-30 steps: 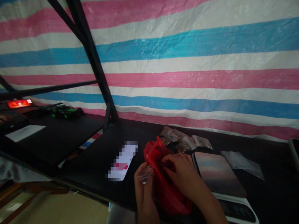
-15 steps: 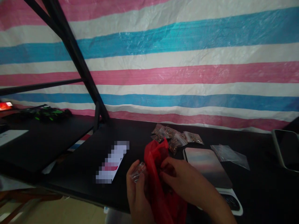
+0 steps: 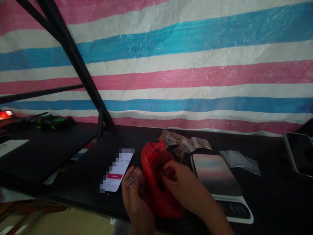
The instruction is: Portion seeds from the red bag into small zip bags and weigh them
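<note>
My left hand is closed around a small clear zip bag with dark contents at its lower part. Against its right side stands a red plastic bag, mouth open, with dark loose material showing inside. The fingers of my right hand are bent together in the red bag's mouth; what lies between them is hidden. Behind the red bag, several filled zip bags of brownish bits lie in a pile. A kitchen scale with a metal plate is just right of my right hand.
Flat clear bags lie right of the scale. A lit phone lies on the black table at left; another dark-screened device stands at far right. A black metal frame rises in front of the striped sheet.
Both hands and the red bag have shifted left. The red bag's mouth is wider and shows its dark contents. More of the scale's front panel is uncovered.
</note>
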Demonstrator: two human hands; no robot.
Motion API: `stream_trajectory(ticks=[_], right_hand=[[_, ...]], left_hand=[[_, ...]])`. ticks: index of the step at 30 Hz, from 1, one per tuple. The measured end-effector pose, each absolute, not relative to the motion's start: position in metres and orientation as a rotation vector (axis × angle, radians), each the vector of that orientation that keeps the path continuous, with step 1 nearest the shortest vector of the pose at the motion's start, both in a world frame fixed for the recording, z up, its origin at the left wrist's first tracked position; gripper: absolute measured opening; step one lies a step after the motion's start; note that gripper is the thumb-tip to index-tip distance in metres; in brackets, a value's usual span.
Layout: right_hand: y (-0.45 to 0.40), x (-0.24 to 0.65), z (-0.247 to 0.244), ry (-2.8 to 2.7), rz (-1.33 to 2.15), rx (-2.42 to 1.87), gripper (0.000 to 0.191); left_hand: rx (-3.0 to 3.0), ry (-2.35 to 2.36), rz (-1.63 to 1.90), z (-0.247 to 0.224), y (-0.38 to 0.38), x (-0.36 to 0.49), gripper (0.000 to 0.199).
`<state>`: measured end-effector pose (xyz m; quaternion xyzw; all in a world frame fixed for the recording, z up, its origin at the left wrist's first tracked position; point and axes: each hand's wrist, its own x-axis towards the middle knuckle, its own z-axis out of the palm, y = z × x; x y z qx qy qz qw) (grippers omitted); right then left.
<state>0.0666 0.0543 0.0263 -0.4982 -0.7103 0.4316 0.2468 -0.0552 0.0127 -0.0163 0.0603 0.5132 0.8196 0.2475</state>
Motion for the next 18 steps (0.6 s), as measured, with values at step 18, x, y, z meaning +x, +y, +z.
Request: stream_trajectory(ticks=[18], right_hand=[[0.057,0.042,0.025,-1.869,1.313,-1.278,0.016]], left_hand=[[0.225,1.486,2.319,-0.027,0.007,-0.072,0.025]])
